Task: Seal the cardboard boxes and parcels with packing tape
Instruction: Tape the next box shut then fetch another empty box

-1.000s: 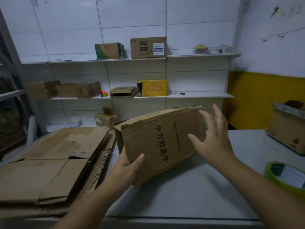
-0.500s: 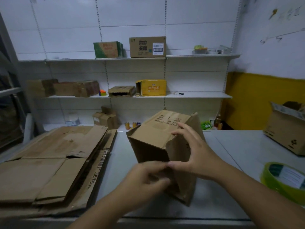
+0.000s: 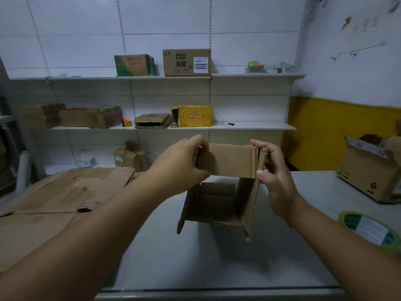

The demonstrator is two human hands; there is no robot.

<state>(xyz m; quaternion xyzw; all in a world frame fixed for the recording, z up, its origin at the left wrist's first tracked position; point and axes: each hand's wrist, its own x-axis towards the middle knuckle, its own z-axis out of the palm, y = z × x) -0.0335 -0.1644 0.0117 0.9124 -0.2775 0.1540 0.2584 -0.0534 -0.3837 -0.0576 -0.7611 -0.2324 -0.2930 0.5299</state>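
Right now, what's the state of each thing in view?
small box: open, unsealed, held up in both hands.
left hand: grips the box's left top edge.
right hand: grips its right top edge.
tape roll: lying flat on the table, untouched.
large box: flaps open.
flattened cardboard: stacked flat.

The left hand (image 3: pixel 182 168) and right hand (image 3: pixel 275 181) are bare, and so are both forearms up to the near edge (the right thumbnail is short).
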